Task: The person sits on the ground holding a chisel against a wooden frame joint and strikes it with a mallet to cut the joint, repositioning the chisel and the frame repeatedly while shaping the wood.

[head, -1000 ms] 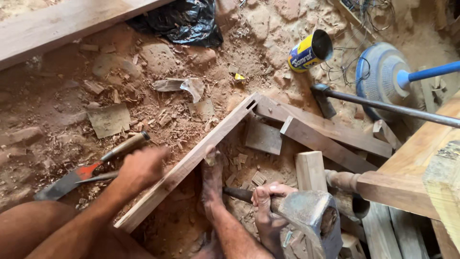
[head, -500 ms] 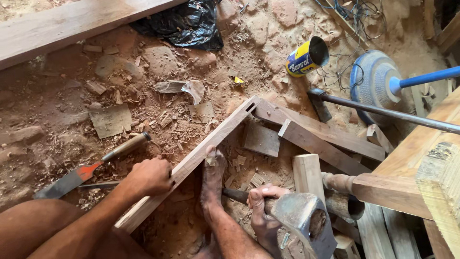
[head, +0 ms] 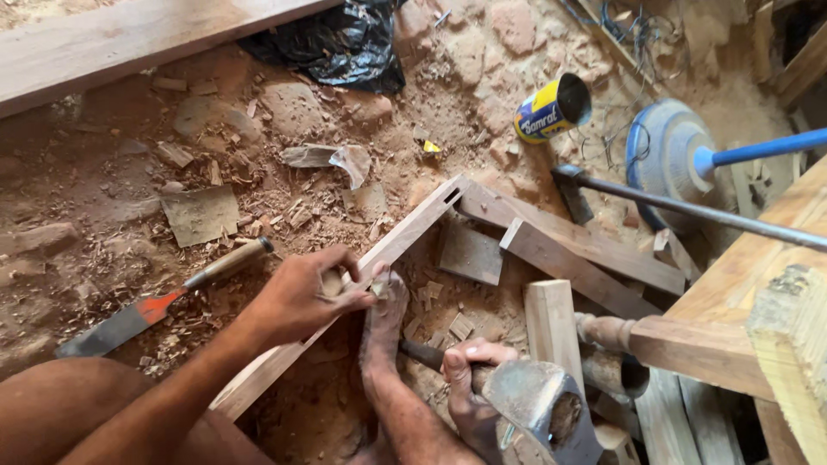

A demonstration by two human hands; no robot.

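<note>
Chisel gripped by left hand on plank; right hand grips hammer.

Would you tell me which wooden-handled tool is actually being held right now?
The hammer, gripped in the right hand; the wooden-handled chisel lies loose on the dirt, untouched.

Pale brown wooden frame; grey steel hammer; chisel with grey blade, orange band, tan handle. Yellow and blue can, black plastic bag, blue fan base, reddish-brown dirt floor.
</note>
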